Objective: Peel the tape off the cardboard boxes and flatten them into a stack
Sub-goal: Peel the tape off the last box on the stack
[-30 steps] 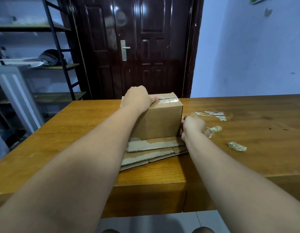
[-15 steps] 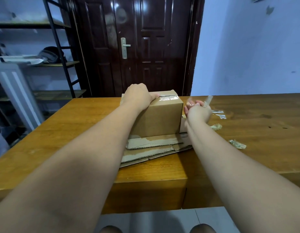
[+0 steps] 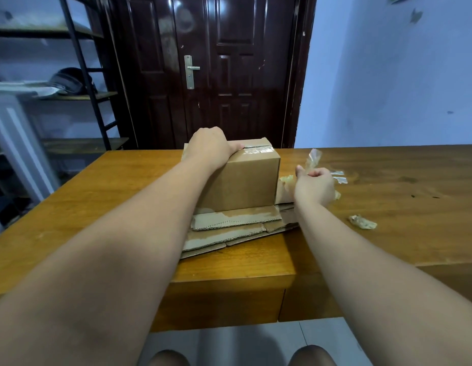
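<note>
A brown cardboard box point(image 3: 245, 180) stands upright on a stack of flattened cardboard point(image 3: 229, 228) on the wooden table point(image 3: 124, 196). Clear tape still runs along the box's top seam. My left hand point(image 3: 211, 147) rests curled over the box's top left edge and holds it down. My right hand point(image 3: 313, 184) is to the right of the box, fingers curled, pinching a strip of clear tape point(image 3: 313, 158) that sticks up above it. A side flap point(image 3: 283, 192) of the box hangs open beside that hand.
Crumpled tape pieces point(image 3: 361, 222) and a flat tape strip point(image 3: 340, 177) lie on the table to the right. A dark door point(image 3: 224, 75) stands behind the table, and a metal shelf rack point(image 3: 79, 75) is at the left.
My right hand has pulled away from the box's right side, up and then rightward, drawing a strip of tape off with it. The side flap now shows. My left hand has stayed on the box.
</note>
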{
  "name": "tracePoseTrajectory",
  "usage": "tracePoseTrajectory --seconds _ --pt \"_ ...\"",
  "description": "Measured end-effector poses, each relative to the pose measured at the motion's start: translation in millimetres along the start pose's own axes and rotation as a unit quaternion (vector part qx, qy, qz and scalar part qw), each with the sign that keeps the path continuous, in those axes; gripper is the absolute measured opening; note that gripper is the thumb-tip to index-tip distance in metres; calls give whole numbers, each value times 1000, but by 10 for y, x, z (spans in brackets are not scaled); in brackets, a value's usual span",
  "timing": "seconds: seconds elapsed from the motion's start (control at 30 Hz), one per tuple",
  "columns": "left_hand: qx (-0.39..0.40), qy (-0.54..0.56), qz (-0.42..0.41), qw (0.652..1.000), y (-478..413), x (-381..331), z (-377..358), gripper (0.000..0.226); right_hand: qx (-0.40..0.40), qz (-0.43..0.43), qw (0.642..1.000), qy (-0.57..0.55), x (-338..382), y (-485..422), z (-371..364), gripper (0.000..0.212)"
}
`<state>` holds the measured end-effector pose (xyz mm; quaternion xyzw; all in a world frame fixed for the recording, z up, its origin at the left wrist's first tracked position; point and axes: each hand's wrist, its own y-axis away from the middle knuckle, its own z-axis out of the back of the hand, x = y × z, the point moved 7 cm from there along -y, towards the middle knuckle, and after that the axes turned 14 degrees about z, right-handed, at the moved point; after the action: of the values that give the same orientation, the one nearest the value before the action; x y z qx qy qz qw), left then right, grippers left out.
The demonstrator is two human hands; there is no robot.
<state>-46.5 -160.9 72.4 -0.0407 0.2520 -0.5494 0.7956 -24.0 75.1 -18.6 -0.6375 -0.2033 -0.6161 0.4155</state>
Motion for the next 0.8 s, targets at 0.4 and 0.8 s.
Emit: tracePoseTrajectory --seconds 0.4,0.8 --pt "-1 -24 -7 1000 -13 -15 -7 60 125 175 961 171 233 91 -229 20" --pt "3 -5 3 1000 -28 1 -20 58 93 29 995 -16 -42 77 -222 20"
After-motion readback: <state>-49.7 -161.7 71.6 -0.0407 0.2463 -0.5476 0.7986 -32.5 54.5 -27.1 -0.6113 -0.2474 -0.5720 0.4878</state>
